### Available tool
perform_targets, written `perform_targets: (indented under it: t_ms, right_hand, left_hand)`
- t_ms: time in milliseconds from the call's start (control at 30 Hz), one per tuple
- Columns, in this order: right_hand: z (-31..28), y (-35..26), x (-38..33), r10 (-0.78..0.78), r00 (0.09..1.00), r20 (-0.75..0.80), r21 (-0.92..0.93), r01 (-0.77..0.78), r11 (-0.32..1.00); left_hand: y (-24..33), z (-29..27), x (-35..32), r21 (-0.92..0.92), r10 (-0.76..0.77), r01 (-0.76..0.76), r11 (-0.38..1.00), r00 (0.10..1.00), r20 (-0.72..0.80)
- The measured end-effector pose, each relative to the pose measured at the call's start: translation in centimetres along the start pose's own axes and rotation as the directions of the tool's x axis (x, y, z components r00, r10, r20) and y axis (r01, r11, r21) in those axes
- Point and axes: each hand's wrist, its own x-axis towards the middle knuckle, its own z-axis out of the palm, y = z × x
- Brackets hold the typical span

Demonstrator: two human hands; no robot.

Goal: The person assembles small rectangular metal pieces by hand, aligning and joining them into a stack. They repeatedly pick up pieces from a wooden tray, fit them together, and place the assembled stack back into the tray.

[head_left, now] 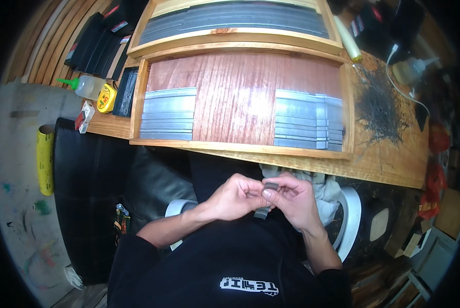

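Close in front of my body, below the table edge, my left hand (237, 197) and my right hand (296, 200) meet with fingers pressed together. Between them is a small bundle of thin grey strips (261, 212), its lower end sticking out under the fingers and another bit showing at the right fingertips. The fingers cover most of it. Beyond the hands lies a shallow wooden tray (230, 146). Inside it, similar grey strips are stacked in a left block (167, 115) and a right block (299, 119), with reddish wood bottom visible between.
A second wooden tray (230, 47) of long grey strips sits behind the first. At left are a glue bottle (90, 87), a yellow tape measure (106, 98) and a small box (85, 117). A white cable (394, 77) and another bottle (408, 71) lie at right.
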Motion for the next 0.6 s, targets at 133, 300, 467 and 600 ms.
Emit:
perform_targets:
  t_ms: [133,300,467,600]
  right_hand:
    - [-0.6,0.4,-0.4,-0.061,0.998,-0.01,-0.143,0.059,0.988]
    - [-1.0,0.4,0.0,-0.103,0.995,-0.015,-0.192,0.098,0.976]
    - [-0.5,0.7,0.5,-0.121,0.991,-0.052,-0.18,0.11,0.978]
    - [0.0,0.6,0.6,0.04,0.996,-0.077,0.067,-0.035,0.997]
  left_hand:
    - [-1.3,1.4,-0.2,-0.006,0.029,-0.029,1.0,0.998,-0.059]
    - [-0.5,0.7,0.2,-0.084,-0.131,0.134,0.987,0.99,0.049]
    - [-0.1,0.0,0.7,-0.066,-0.202,0.206,0.976,0.977,0.064]
    - [1.0,0.0,0.7,-0.164,-0.193,0.196,0.967,0.981,0.031]
